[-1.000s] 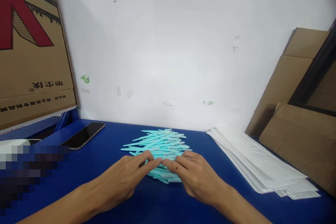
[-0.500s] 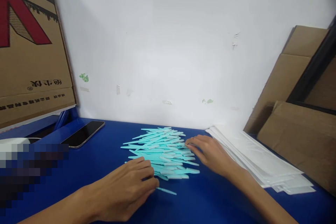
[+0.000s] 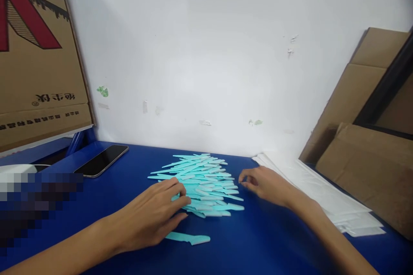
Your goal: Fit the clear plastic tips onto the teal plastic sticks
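Observation:
A heap of turquoise eyebrow razors (image 3: 209,189) lies on the blue table, mostly with handles pointing left. My left hand (image 3: 158,210) hovers at the near-left side of this heap, fingers bent and thumb apart, covering some handles. Below its thumb one separate razor (image 3: 192,238) rests flat on the table, its left end hidden by the hand. Just off the heap's right side is my right hand (image 3: 266,184), fingers loosely curled with a gap to the thumb. Nothing shows between them.
White plastic bags (image 3: 322,197) are stacked at the right, under my right forearm. Cardboard (image 3: 364,176) leans behind them. A phone (image 3: 103,161) lies at the back left, near a large printed carton (image 3: 41,68). A white wall (image 3: 200,51) stands behind the table (image 3: 135,189).
The single razor has turned from edge-on to flat on the table, apart from my left fingers. That hand has moved slightly up and left; my right hand has drawn rightward off the heap.

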`<state>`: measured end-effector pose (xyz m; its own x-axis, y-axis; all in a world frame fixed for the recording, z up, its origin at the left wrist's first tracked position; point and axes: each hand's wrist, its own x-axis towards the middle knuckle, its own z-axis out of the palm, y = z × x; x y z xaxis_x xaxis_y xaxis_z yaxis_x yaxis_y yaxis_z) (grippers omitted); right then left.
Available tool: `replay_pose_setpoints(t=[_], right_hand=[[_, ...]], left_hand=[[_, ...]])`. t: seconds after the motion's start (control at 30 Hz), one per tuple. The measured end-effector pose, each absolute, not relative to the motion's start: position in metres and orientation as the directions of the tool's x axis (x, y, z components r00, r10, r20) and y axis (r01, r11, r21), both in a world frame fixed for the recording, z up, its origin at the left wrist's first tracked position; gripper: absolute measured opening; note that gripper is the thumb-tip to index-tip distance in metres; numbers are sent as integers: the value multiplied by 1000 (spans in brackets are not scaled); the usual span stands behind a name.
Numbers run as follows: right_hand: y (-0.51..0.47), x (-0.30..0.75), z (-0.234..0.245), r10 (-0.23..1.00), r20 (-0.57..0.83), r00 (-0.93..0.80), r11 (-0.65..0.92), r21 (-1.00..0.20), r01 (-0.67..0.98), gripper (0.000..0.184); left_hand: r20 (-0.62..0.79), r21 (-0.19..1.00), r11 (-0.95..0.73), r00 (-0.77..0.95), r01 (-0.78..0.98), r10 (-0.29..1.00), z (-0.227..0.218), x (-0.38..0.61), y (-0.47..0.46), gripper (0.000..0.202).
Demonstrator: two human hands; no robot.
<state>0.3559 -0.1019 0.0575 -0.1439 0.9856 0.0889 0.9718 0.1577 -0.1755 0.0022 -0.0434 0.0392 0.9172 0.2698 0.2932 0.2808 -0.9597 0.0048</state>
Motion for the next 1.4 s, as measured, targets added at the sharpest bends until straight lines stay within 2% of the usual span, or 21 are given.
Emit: replay_pose_setpoints(t=[0.13,0.3,0.4,0.5,0.63,0.83,1.0,1.1,1.27,1.4], right_hand=[[-103,354,57,989,57,-139,147,-180,973,20],[-107,341,67,977,183,-110,134,-125,983,39],[-115,323,74,951,259,-167,204,-126,971,45],[-124,299,74,919,275,-282,329,-147,933,39],[-129,272,66,882,215,-419,447,-104,888,39],[-127,262,54,847,179,-500,507,10,862,22],[-125,265,52,815,285,-505,511,58,857,30],[-123,267,50,812,334,-479,500,25,866,34],[-124,266,47,797,446,-406,512,-143,847,31],[-126,263,49,799,424,-427,529,-155,835,34]], left_hand=[[251,31,-938,906,345,342,33,1,-34,20],[225,63,-929,902,364,368,28,3,-28,10],[232,69,-934,905,350,356,26,3,-26,10],[242,45,-940,910,337,338,24,3,-28,12],[258,17,-940,907,341,333,23,5,-30,15],[328,30,-944,889,328,319,21,7,-29,20],[428,11,-947,855,320,293,23,8,-29,22],[461,-2,-946,840,324,287,24,7,-30,21],[466,-16,-938,833,346,299,20,4,-33,30],[476,-76,-924,828,375,297,20,6,-38,31]])
